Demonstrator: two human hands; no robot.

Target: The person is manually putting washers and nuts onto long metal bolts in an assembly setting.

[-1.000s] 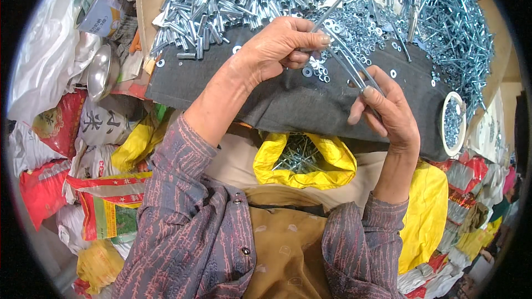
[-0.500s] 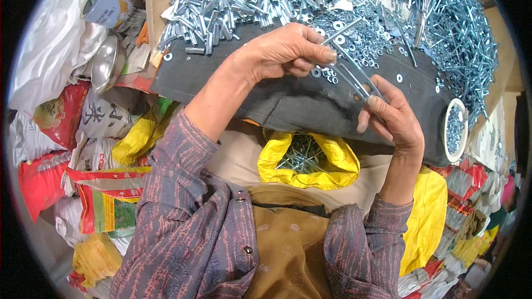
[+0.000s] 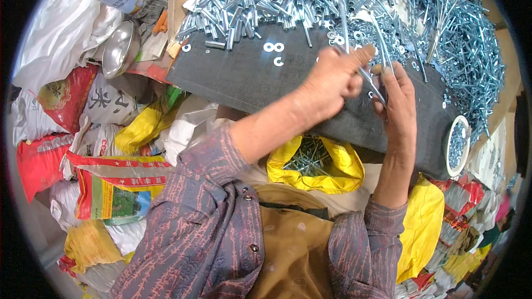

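Observation:
Above the black cloth (image 3: 233, 72) my two hands are close together. My left hand (image 3: 332, 83), slightly blurred, is closed on a thin metal rod (image 3: 344, 25) that points up past its thumb. My right hand (image 3: 400, 99) pinches thin metal rods (image 3: 381, 36), which rise from its fingertips. Another rod slants down between both hands; which one grips it I cannot tell. Behind the hands lie loose washers and rings (image 3: 357, 36), with a few flat washers (image 3: 273, 47) on the cloth to the left. How many rods are held is unclear.
Short metal tubes (image 3: 249, 0) are heaped at the back, and thin metal rods (image 3: 465, 50) at the back right. A white-rimmed container (image 3: 448, 144) of small parts stands at the right. An open yellow bag (image 3: 349, 182) by my lap holds metal pieces. Packed bags (image 3: 44, 160) crowd the left.
My left hand has moved right and down, and my right hand slightly up, bringing them closer together. The rods now point more steeply upward. Flat washers at the left have come into sight.

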